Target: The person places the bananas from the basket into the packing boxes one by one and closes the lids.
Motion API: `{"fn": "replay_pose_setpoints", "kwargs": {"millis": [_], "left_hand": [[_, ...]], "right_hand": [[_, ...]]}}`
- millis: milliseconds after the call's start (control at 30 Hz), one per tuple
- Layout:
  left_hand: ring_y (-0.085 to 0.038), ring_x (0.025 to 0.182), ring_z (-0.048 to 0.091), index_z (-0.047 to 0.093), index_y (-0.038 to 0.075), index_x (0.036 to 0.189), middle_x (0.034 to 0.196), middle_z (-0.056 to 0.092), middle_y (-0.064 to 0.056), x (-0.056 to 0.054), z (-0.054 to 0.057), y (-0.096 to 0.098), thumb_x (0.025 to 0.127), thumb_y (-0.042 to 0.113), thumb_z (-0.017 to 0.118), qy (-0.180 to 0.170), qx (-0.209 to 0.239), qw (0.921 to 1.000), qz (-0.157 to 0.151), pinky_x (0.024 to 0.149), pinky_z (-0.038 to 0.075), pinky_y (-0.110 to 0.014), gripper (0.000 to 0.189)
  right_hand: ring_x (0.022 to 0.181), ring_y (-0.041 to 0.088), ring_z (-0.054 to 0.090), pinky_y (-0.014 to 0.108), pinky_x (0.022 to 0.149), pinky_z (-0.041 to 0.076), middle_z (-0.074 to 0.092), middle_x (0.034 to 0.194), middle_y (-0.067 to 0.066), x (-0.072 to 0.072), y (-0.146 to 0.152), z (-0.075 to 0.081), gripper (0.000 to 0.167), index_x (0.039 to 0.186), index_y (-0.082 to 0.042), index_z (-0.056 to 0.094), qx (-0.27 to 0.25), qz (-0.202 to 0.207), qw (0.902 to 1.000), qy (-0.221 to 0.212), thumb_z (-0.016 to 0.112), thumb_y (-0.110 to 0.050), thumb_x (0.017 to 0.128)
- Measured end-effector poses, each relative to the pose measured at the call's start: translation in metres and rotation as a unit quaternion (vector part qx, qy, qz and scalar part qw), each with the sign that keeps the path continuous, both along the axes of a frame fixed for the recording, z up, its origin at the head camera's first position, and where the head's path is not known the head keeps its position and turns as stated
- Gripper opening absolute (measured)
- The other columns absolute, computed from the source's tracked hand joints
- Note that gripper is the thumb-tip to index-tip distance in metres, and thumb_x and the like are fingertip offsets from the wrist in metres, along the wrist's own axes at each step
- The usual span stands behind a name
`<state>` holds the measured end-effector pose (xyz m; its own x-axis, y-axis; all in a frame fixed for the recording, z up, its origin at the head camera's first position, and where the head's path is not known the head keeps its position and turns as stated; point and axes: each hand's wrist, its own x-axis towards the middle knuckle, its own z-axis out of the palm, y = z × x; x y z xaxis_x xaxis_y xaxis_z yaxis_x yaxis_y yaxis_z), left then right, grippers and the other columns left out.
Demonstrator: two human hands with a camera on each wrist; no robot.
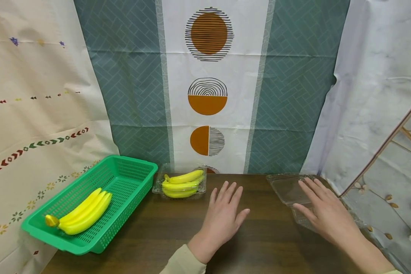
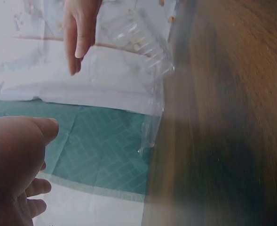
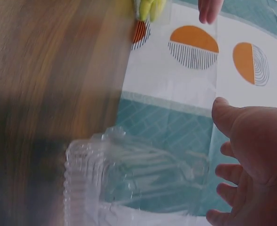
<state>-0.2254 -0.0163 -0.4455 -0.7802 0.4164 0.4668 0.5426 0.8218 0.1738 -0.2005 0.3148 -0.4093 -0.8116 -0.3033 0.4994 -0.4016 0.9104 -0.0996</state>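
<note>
My left hand (image 1: 223, 213) hovers over the wooden table with its fingers spread, holding nothing. To its left, a clear plastic box (image 1: 159, 187) holds a bunch of yellow bananas (image 1: 182, 186); its clear lid stands raised behind them. My right hand (image 1: 328, 213), fingers also extended, is held above clear plastic clamshell boxes (image 1: 284, 188) at the right side and covers part of them. The right wrist view shows the ridged side of a clear plastic box (image 3: 129, 179), apart from the fingers. How many boxes lie there, I cannot tell.
A green perforated basket (image 1: 133, 186) stands at the left with another banana bunch (image 1: 83, 213) in it. The wooden table (image 1: 260, 236) spans the front. A patterned cloth (image 1: 133, 83) hangs behind, with further cloths along the left and right sides.
</note>
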Motion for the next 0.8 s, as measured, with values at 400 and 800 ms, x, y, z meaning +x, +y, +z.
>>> {"fn": "replay_pose_setpoints", "kwargs": {"millis": [400,800], "left_hand": [[-0.035,0.163,0.034,0.050,0.014,0.167,0.172,0.046,-0.010,0.006,0.002,0.017,0.112,0.055,0.061,-0.005,-0.006,0.9997,-0.025,0.127,0.031,-0.065,0.069],[-0.034,0.163,0.034,0.051,0.014,0.166,0.171,0.047,-0.010,0.008,-0.004,0.023,0.112,0.055,0.060,0.006,-0.006,0.9993,-0.038,0.126,0.033,-0.065,0.068]], "right_hand": [[0.160,0.055,0.026,0.071,0.128,0.016,0.039,0.167,0.034,0.003,0.024,-0.002,0.079,0.167,0.001,0.041,-0.016,-0.031,0.9989,-0.030,0.075,-0.038,0.107],[0.160,0.058,0.021,0.078,0.124,0.016,0.033,0.171,0.034,0.007,0.046,-0.005,0.077,0.171,0.000,0.033,-0.022,-0.058,0.9958,-0.067,0.064,-0.041,0.113]]}}
